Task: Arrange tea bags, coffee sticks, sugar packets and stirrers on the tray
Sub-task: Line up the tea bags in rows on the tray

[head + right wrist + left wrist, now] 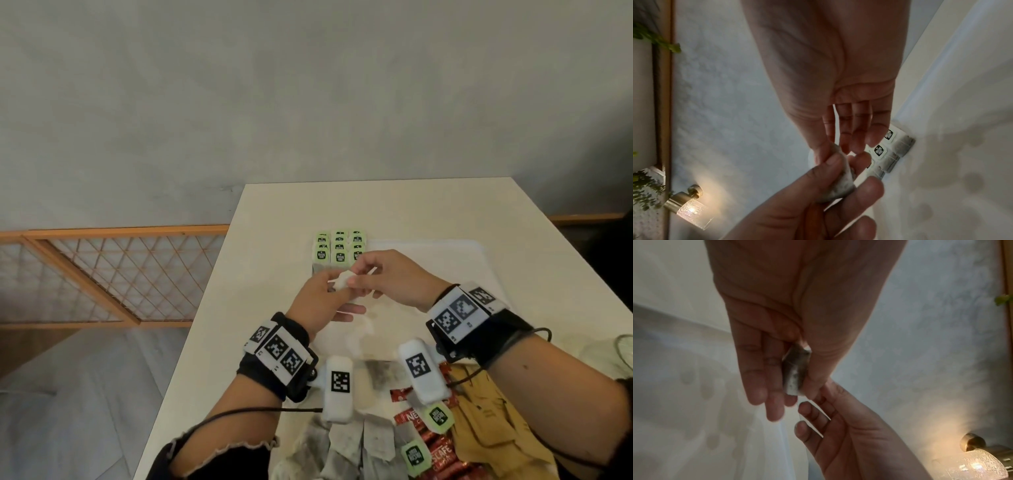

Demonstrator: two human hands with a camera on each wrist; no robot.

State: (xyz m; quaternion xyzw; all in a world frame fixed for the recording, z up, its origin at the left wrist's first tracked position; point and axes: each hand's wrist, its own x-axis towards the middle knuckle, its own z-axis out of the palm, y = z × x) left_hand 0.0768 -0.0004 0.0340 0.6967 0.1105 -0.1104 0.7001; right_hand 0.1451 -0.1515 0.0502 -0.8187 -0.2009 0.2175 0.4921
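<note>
Near edge of table (281,219): loose pile of tea bags (356,442) and red coffee sticks (442,448). Mid: left hand (317,301) pinches a tea bag (342,281), right hand (394,277) pinches its far end, above white tray (455,263). Beyond: green-tagged tea bag rows (339,248).

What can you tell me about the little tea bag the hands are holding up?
The tea bag is a small white paper pouch with dark, speckled tea showing through. It looks soft and slightly crumpled. It is held in the air above the white tray, near the rows of green-tagged tea bags. The left hand pinches it between thumb and fingers, and the right hand pinches its other end. Its tag is not visible.
</note>
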